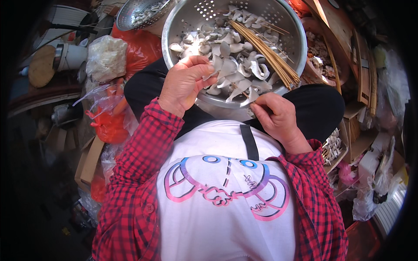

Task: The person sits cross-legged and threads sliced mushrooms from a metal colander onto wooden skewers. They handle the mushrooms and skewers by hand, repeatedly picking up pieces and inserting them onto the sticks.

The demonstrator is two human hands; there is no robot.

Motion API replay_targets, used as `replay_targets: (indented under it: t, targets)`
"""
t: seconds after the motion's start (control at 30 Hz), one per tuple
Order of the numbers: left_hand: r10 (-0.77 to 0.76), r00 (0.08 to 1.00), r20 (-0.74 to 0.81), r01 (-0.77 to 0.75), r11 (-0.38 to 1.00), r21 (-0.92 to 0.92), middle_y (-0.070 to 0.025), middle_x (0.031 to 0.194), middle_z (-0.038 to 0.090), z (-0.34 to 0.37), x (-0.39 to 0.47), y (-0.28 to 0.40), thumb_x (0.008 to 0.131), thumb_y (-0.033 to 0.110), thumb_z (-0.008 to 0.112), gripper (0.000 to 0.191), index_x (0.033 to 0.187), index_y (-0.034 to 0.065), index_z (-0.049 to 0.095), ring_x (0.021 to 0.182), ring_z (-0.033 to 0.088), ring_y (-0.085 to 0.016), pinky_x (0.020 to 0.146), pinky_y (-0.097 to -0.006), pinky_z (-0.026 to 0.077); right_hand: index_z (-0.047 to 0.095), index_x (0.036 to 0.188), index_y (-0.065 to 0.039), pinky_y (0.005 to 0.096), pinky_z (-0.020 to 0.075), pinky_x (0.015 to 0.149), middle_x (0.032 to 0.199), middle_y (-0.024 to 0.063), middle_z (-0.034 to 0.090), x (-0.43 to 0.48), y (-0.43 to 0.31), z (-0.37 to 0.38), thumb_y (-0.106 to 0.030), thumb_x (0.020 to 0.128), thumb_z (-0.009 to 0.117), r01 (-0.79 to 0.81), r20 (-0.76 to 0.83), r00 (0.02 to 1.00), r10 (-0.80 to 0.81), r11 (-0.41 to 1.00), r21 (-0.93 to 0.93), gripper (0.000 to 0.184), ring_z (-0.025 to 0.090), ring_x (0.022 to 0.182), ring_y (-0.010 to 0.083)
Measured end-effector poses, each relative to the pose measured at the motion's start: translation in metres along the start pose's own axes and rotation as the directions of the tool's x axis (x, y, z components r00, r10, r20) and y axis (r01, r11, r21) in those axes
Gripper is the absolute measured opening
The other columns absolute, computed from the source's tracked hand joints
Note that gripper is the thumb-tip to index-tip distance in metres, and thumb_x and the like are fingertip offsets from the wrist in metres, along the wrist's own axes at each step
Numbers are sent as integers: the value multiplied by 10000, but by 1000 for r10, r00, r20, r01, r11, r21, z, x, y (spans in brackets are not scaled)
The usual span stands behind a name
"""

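My left hand pinches a pale grey mushroom piece between thumb and fingers at the upper end of a skewer. Several mushroom pieces are threaded along this skewer, over the near rim of a large metal colander. My right hand grips the skewer's lower end, close to the last piece; the end itself is hidden by the fingers. Loose mushroom pieces fill the colander. A bundle of thin bamboo skewers lies across them on the right, near some filled skewers at the back.
A smaller metal colander with pale pieces stands at upper left, above a red plastic bag and a clear bag. On the right are a basin of mushroom pieces, wooden boards and a box of filled skewers.
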State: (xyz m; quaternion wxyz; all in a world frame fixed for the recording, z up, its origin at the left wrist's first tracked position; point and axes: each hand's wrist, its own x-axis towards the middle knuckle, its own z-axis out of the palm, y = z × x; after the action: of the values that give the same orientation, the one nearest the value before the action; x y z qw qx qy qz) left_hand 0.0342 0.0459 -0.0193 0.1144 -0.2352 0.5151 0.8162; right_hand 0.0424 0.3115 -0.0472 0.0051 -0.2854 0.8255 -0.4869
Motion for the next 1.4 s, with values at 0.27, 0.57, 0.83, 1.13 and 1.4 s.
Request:
replay_targets:
  t: [0.27,0.57,0.83,1.13,1.4]
  targets:
    - [80,997,16,-82,976,204,-55,1075,657,4,-1,-1,919,72,718,361,1240,23,561,952,675,-164,799,-285,588,672,868,-47,349,505,608,782,96,647,0,-2,1,-77,841,764,-39,3,999,39,998,42,100,643,693,281]
    - [-59,996,70,61,998,-26,-116,1169,660,20,-8,-18,915,-8,689,461,1336,1,501,995,691,-205,857,-342,599,667,863,-48,349,503,600,765,102,634,0,-9,4,-69,835,766,-55,2,998,55,998,16,105,636,684,283]
    - [-132,988,86,129,991,32,-112,1157,654,15,-17,-18,900,-4,704,485,1338,8,496,979,688,-204,871,-340,591,667,864,-51,359,508,599,769,105,641,-2,-16,12,-77,833,768,-81,60,995,83,996,-28,108,644,685,291]
    - [1,987,158,24,987,-156,-115,1169,648,0,-13,-9,946,153,663,483,1370,19,473,1006,686,-229,888,-380,579,672,860,-62,351,511,586,773,90,657,18,-31,2,-81,826,784,-11,47,999,16,995,-99,118,645,664,271]
    - [36,999,26,-26,943,-332,-109,1064,678,-34,-2,-3,928,139,680,232,1134,46,627,874,689,-203,790,-331,561,682,874,-54,332,518,613,788,89,668,100,-26,-55,-109,856,782,15,10,1000,-12,940,-341,116,654,668,247]
